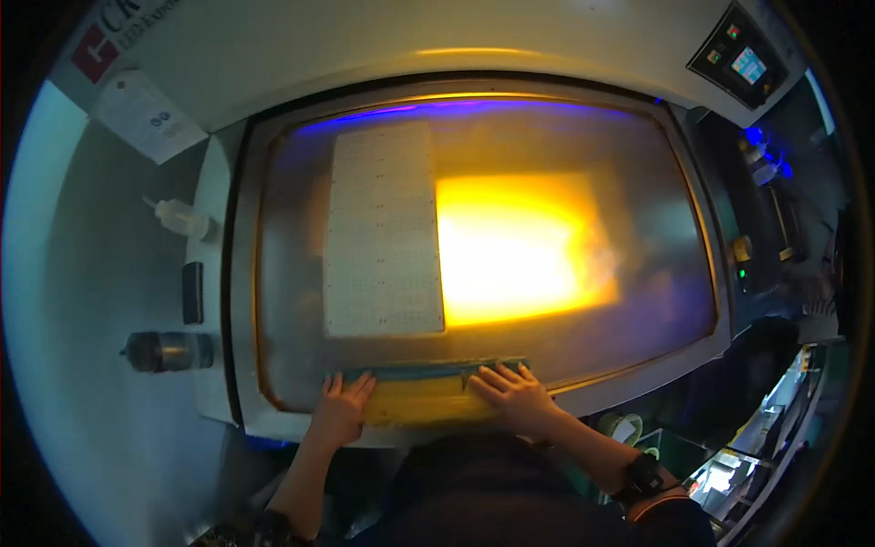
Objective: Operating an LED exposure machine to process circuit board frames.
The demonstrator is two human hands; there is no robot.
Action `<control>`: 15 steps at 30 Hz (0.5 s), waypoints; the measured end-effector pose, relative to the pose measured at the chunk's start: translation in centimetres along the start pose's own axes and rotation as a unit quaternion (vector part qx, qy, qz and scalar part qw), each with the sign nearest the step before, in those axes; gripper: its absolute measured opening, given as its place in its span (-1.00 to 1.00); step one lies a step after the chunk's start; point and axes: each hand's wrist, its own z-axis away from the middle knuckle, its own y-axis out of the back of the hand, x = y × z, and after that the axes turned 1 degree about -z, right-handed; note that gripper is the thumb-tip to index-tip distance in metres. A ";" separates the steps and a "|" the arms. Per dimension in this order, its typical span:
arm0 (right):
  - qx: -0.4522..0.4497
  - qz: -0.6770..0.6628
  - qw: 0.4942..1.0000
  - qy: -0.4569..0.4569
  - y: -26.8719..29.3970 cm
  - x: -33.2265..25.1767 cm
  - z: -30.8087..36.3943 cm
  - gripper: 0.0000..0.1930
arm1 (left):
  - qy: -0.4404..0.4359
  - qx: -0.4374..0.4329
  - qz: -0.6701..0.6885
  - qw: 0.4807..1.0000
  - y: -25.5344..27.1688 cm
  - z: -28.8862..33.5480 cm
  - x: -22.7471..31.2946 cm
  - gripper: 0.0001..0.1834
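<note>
At the machine's front edge lies a long bar-like piece, with a dark teal strip along its far side and a translucent yellow sheet or body on its near side; its exact kind I cannot make out. My left hand rests at its left end, fingers stretched forward onto the teal strip. Over its right end, my right hand lies flat with fingers spread. Beyond them, a pale rectangular panel with rows of small dark marks lies on the machine's framed bed. Neither hand touches the panel.
Bright yellow light glows right of the panel. A white squeeze bottle, a black block and a dark capped bottle stand along the left ledge. A control screen sits upper right; tape rolls lie lower right.
</note>
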 end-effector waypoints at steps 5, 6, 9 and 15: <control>0.095 0.025 0.995 -0.024 -1.2 -0.7 -0.4 -0.33 | 0.025 0.066 -0.025 0.997 -1.7 -0.1 -0.1 -0.17; 0.102 0.024 0.994 -0.022 -1.1 -0.5 -0.6 -0.33 | 0.035 0.032 -0.020 0.999 -1.0 -0.3 -0.1 -0.18; 0.128 0.051 0.990 0.015 -0.2 1.3 -3.9 -0.32 | -0.008 0.102 -0.027 0.994 -2.8 -3.8 -5.4 -0.21; 0.113 -0.035 0.993 0.001 10.7 13.1 -21.7 -0.33 | 0.085 -0.001 0.055 0.995 14.2 -18.9 -12.6 -0.33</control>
